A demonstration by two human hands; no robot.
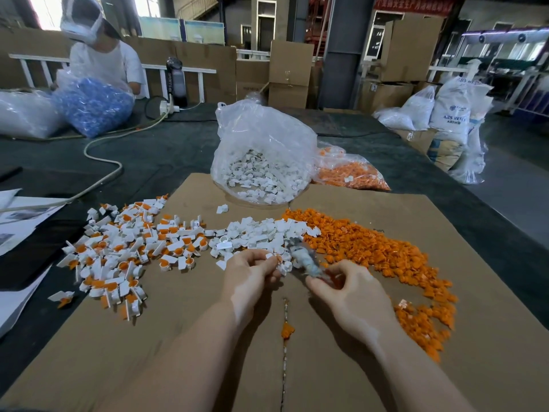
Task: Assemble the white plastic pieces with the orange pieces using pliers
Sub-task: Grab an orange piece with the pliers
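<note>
My left hand point(252, 270) pinches a small white plastic piece point(277, 260) with an orange part in it, just in front of the loose white pieces point(261, 233). My right hand point(347, 288) grips the pliers point(306, 258), whose blurred jaws point toward that piece. A wide spread of loose orange pieces point(386, 251) lies to the right. Joined white-and-orange pieces point(124, 248) are heaped on the left of the cardboard sheet point(208, 337).
An open clear bag of white pieces point(261, 162) and a bag of orange pieces point(347, 171) stand behind the piles. One orange piece point(287, 330) lies on the cardboard seam. Papers point(17, 221) lie at the left edge. Another person point(101, 55) sits at the far left with a bag of blue parts point(92, 105).
</note>
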